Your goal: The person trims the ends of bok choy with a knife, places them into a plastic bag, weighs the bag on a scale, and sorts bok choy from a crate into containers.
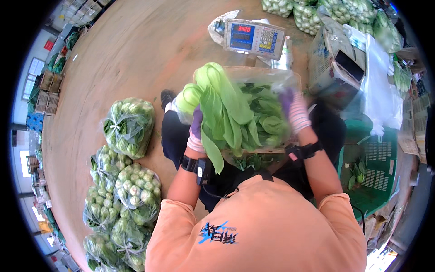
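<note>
A large leafy bok choy (222,106), pale at its stem and green in its drooping leaves, lies in front of my left hand (196,126). That hand, in a purple and striped glove, is closed on the bok choy's left side, its fingers partly hidden. A clear plastic bag (278,78) stands open on the scale's platform, with more green leaves (267,115) inside. My right hand (293,109), gloved alike, is at the bag's right edge; motion blurs its fingers. Beyond the bag stands the scale's display panel (255,38), lit with red digits.
Several tied bags of bok choy (129,127) sit on the floor at my left. A green crate (374,167) with a few loose leaves is at my right. Farther right, a crate (333,59) carries a dark phone (350,65), beside hanging white plastic bags (378,86). More bagged greens (310,18) lie beyond.
</note>
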{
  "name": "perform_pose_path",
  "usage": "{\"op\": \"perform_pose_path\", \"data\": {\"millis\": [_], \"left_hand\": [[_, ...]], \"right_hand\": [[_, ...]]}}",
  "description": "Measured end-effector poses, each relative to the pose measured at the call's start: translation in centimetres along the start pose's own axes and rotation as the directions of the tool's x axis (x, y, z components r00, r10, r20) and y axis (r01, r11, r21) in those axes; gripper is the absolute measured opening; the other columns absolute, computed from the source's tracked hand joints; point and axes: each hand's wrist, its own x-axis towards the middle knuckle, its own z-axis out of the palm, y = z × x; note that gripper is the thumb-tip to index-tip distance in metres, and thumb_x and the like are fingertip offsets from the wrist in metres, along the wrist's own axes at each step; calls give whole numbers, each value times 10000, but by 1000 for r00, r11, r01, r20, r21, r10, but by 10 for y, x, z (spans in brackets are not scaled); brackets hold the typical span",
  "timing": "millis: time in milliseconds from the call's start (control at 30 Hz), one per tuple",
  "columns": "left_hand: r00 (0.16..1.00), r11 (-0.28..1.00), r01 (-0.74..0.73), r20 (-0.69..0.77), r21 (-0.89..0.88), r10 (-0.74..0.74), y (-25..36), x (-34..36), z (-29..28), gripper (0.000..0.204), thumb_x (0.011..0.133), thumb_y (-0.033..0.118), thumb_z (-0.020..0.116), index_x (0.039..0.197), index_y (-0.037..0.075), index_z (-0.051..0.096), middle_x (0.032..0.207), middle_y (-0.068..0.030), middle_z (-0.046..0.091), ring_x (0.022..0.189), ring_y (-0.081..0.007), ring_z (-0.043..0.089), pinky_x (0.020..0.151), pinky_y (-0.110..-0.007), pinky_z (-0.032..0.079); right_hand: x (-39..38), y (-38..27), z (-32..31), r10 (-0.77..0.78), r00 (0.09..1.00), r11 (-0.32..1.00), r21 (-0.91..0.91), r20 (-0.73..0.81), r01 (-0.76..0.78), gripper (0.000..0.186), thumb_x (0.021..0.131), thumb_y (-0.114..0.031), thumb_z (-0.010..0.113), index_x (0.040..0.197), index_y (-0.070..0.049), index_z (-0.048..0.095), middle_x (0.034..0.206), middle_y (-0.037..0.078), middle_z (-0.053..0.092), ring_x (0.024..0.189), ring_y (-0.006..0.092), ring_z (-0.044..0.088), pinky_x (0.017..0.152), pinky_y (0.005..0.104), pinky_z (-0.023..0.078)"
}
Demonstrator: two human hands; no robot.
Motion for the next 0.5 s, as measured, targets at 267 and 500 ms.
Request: {"op": "perform_pose_path", "data": {"millis": [267,500], "left_hand": [[814,983,106,-555,-147,-171,12,18,57,471,979,382,351,1348,92,390,1328,-95,466,1190,-243,463,1018,-382,369],[972,988,-108,-219,-106,83,-59,2,-47,409,978,262,399,1351,96,374,1290,-87,484,1161,-206,481,1002,-368,390]], "right_hand": [[-16,-45,-45,122,930,621,704,346,-343,225,848,-134,549,1030,-2,533,693,-5,482,661,155,501,770,328,456],[-19,-52,-53,43,944,688,675,326,-265,510,869,-274,590,1275,-6,440,774,24,524,787,133,509,815,308,425]]}}
